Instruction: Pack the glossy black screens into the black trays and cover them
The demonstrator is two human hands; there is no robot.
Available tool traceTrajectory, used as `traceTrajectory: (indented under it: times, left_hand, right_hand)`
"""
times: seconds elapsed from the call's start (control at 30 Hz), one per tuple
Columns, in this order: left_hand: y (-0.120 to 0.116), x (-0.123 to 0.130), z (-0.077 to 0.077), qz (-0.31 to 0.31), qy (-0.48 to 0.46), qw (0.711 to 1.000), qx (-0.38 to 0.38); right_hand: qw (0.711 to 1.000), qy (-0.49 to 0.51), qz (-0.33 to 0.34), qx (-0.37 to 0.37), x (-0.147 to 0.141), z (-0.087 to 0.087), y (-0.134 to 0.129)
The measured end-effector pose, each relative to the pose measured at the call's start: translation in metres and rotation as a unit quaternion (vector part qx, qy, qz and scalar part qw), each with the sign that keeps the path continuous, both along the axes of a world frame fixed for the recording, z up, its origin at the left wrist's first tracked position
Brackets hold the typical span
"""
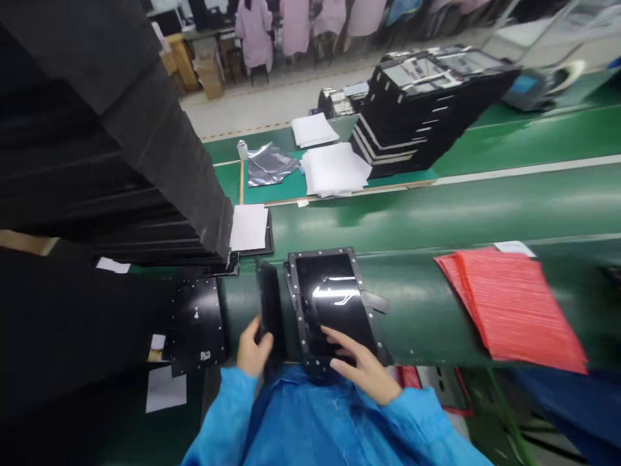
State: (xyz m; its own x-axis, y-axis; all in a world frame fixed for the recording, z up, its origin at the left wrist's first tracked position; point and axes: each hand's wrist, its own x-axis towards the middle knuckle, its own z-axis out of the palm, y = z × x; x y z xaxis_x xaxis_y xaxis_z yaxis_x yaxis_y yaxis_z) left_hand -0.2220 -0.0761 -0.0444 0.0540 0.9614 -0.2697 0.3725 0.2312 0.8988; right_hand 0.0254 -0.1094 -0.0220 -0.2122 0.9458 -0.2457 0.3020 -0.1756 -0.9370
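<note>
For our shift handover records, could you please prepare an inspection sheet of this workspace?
Surface: green worktop, glossy.
Job's things: thin dark panel held steeply tilted; glossy framed panel lying beside it; another black panel further left.
Clutter: red sheets piled at right; white papers and silvery bags beyond.
Hands: left hand grips the thin dark panel; right hand open over the framed panel, contact unclear.
Cables: nothing seen.
Surroundings: tall black stack at left; people in pink in the blurred background.

Pale floor [228, 116], striped hazard tape [272, 125]; long green workbench [436, 207], glossy under light; cardboard box [209, 77] at back.
</note>
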Motion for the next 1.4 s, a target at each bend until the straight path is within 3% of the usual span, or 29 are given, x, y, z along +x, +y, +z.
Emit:
traceTrajectory:
  times: [0.07,0.17,0.23,0.3,0.47,0.6,0.7,0.8,0.93,1.03,1.13,1.3,1.4]
  left_hand:
    - [-0.023,0.039,0.034,-0.128,0.076,0.984,0.096]
    - [-0.049,0.103,0.063,-0.29,0.188,0.927,0.147]
    - [-0.055,0.13,0.066,-0.307,0.247,0.909,0.134]
    - [-0.058,0.14,0.064,-0.274,0.292,0.911,0.104]
    - [-0.071,0.138,0.063,-0.188,0.335,0.923,0.018]
    - [-0.084,0.134,0.055,-0.131,0.307,0.942,-0.027]
    - [-0.085,0.125,0.044,-0.025,0.294,0.954,-0.056]
    - [-0.075,0.116,0.037,0.041,0.309,0.94,-0.14]
    - [-0.06,0.113,0.041,-0.004,0.362,0.909,-0.208]
    - [-0.058,0.113,0.04,-0.028,0.391,0.892,-0.225]
    - [-0.061,0.111,0.031,-0.036,0.397,0.894,-0.206]
    - [-0.059,0.106,0.007,-0.07,0.389,0.907,-0.147]
    - [-0.05,0.088,0.001,-0.141,0.364,0.915,-0.103]
  right_hand:
    - [0.989,0.136,-0.047,-0.046,-0.009,-0.002,0.011]
    - [0.969,0.175,-0.154,-0.085,-0.001,-0.005,0.02]
    - [0.965,0.169,-0.175,-0.095,0.018,-0.008,0.026]
    - [0.966,0.173,-0.166,-0.096,0.036,-0.013,0.034]
    - [0.966,0.168,-0.171,-0.099,0.057,-0.024,0.061]
    - [0.968,0.177,-0.144,-0.108,0.083,-0.029,0.062]
    - [0.964,0.162,-0.206,-0.054,0.12,-0.032,0.063]
    - [0.958,0.136,-0.253,0.013,0.137,-0.036,0.098]
    - [0.975,0.122,-0.181,0.05,0.106,-0.047,0.175]
    - [0.985,0.103,-0.135,0.016,0.077,-0.053,0.206]
    - [0.986,0.063,-0.154,-0.012,0.068,-0.056,0.21]
    - [0.983,0.001,-0.186,0.001,0.074,-0.057,0.204]
    - [0.977,-0.043,-0.21,0.013,0.083,-0.054,0.203]
